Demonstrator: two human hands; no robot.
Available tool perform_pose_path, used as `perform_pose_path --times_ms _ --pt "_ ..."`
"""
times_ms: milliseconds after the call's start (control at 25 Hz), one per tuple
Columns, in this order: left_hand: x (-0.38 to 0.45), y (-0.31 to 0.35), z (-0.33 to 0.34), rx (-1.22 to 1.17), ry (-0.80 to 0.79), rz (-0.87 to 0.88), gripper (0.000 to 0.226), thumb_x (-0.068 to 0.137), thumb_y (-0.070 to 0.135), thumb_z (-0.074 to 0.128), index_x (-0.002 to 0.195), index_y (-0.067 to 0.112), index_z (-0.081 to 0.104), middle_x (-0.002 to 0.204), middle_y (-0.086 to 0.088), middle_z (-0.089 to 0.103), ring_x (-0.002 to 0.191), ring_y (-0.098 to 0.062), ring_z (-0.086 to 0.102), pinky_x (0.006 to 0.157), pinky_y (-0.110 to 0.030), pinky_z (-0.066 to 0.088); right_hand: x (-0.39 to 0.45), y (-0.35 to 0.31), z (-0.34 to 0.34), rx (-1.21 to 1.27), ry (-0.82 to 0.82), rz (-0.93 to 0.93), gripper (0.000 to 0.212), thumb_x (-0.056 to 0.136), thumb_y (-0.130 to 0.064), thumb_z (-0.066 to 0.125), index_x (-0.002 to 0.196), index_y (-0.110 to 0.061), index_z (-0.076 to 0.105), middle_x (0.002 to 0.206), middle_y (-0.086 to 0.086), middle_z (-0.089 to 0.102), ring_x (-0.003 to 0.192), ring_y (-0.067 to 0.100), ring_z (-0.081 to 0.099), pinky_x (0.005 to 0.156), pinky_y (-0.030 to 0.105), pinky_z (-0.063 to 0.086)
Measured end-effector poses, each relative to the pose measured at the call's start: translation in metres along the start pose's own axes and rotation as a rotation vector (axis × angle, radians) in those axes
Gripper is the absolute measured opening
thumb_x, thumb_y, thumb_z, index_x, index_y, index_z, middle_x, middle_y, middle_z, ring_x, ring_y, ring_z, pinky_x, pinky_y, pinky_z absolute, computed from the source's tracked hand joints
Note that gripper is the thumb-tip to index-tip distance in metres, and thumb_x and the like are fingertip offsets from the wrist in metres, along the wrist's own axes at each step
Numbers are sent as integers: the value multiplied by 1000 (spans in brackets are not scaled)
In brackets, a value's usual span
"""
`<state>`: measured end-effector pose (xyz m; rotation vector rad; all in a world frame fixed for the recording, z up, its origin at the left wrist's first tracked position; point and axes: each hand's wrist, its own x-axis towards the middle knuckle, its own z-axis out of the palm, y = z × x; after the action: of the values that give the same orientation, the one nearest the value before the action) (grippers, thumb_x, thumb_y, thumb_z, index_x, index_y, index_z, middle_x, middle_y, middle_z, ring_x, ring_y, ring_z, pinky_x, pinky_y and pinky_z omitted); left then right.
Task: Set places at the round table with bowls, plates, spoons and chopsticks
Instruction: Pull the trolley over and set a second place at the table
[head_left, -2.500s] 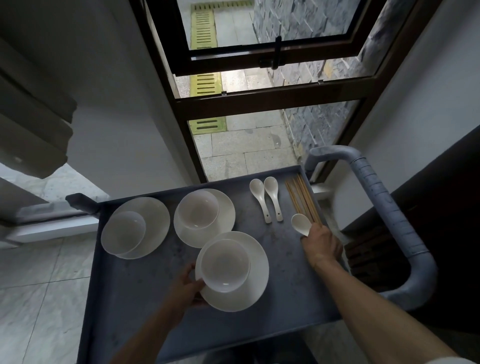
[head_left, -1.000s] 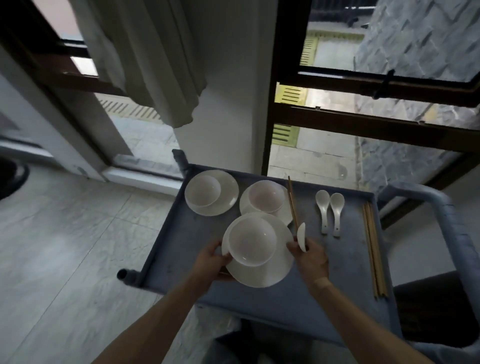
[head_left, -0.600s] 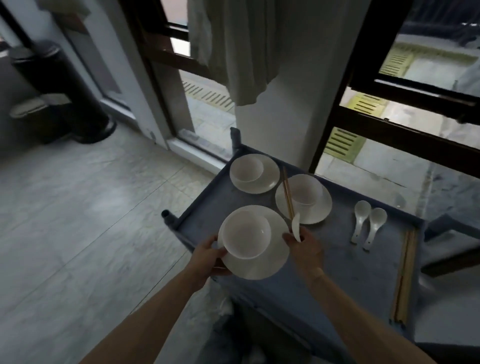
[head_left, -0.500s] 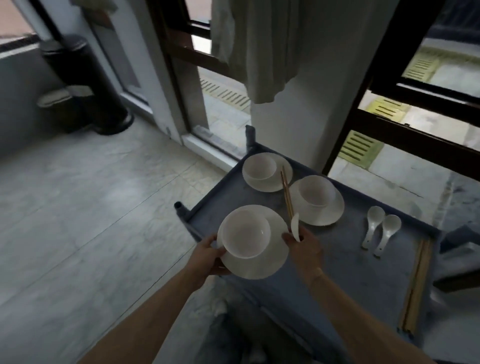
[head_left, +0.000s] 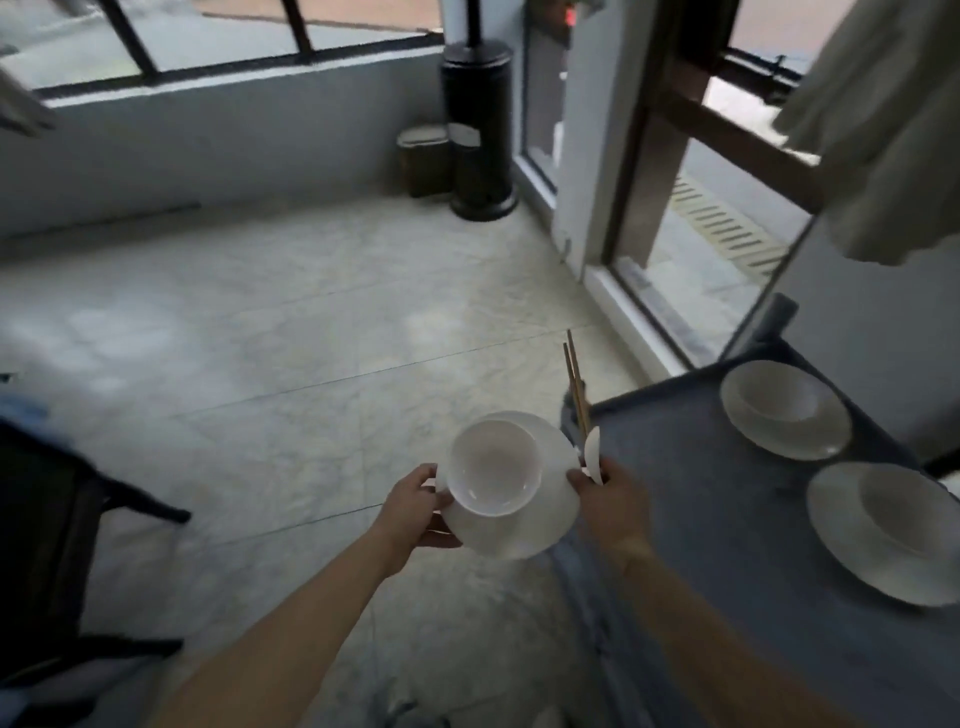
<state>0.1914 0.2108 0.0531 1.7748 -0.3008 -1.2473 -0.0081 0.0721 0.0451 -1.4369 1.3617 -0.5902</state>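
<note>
My left hand (head_left: 413, 506) grips the left edge of a white plate (head_left: 540, 525) with a white bowl (head_left: 493, 467) sitting on it, held over the floor to the left of the grey cart (head_left: 727, 545). My right hand (head_left: 610, 496) holds a white spoon (head_left: 593, 452) and a pair of wooden chopsticks (head_left: 575, 387) pointing up, right beside the plate's right edge. Two more plates with bowls stay on the cart, one at the far side (head_left: 784, 410) and one nearer (head_left: 893, 530).
Pale marble floor (head_left: 291, 364) spreads ahead and left. A dark chair (head_left: 57, 519) stands at the left edge. A tall black heater (head_left: 480, 130) and small bins stand in the far corner. Glass doors and a curtain (head_left: 883, 119) are at the right.
The plate with the bowl has been lifted off the cart and carried left over the floor. The view has swung left, so the cart now lies at the right. The spoons and chopsticks left on the cart are out of view.
</note>
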Motion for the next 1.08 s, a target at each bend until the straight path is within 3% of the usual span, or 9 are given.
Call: perform_pose_path --times_ms 80,240,480,1080 --pt "-4 -6 -35 -46 58 2 22 95 7 50 109 19 63 102 -16 68 66 -31 71 57 -36 57 -4 -18 33 -23 -51 -39 12 83 -25 68 74 -31 65 73 -14 67 73 10 64 63 28 47" --pt "-14 -19 -114 -136 166 20 22 94 8 52 109 20 63 105 -17 67 66 -30 71 58 -37 58 -17 -55 111 -79 -168 -104 16 83 -26 67 69 -31 61 68 -12 63 67 8 59 54 25 40" --pt "-19 -28 -221 -193 319 41 22 92 9 55 108 22 63 104 -15 67 63 -27 72 56 -36 58 -39 -103 217 -105 -303 -162 21 85 -26 67 70 -38 58 73 -12 64 68 3 57 54 21 39" --pt "19 -22 -419 -223 545 44 20 90 10 56 99 27 62 100 -11 66 57 -21 71 52 -34 58 -16 -188 446 -210 -513 -274 11 83 -21 67 73 -27 65 72 -4 65 67 11 57 58 28 44"
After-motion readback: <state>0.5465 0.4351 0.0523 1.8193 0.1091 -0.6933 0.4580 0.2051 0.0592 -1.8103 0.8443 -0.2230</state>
